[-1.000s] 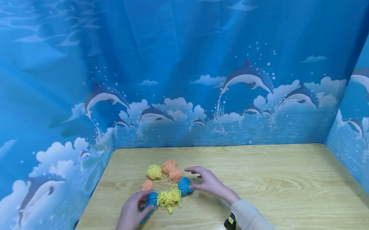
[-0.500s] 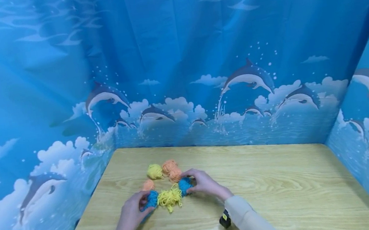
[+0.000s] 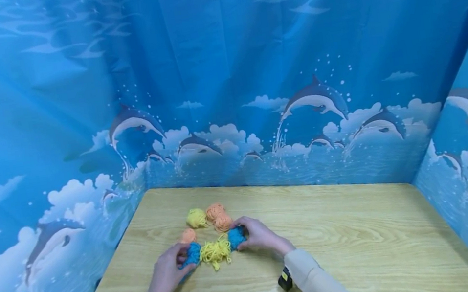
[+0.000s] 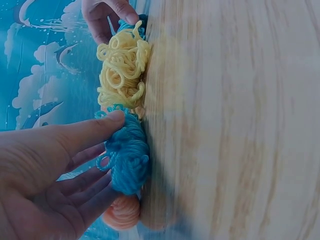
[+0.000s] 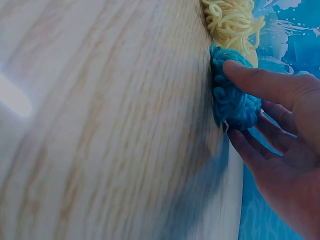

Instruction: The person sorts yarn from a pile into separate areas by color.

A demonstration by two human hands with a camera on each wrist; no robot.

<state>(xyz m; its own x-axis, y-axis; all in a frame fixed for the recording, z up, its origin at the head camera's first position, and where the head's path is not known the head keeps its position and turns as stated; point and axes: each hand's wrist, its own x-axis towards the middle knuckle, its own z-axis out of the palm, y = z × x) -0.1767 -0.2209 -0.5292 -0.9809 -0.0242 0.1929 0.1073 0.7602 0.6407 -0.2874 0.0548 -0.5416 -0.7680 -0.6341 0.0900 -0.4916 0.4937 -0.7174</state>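
Note:
On the left side of the table, my left hand (image 3: 164,269) grips a blue yarn ball (image 3: 193,253); in the left wrist view its thumb lies over the blue strands (image 4: 131,157) and the fingers are behind them. Another blue yarn ball (image 3: 236,238) is held by my right hand (image 3: 262,236), thumb on the near side, as the right wrist view shows on that ball (image 5: 227,97). Between the two blue balls lies a loose, tangled yellow yarn bundle (image 3: 215,251) with strands trailing toward me. The far fingertips of both hands are partly hidden.
Behind the row sit a yellow yarn ball (image 3: 196,218) and two touching orange yarn balls (image 3: 223,222). A smaller orange ball (image 3: 188,236) is beside the left blue one. A small black object (image 3: 284,280) is by my right sleeve. Dolphin-print curtains (image 3: 253,89) surround the wooden table (image 3: 361,237).
My right hand has come in from the right and taken hold of the right blue yarn ball, which then shifts very slightly rightward. My left hand stays on its ball.

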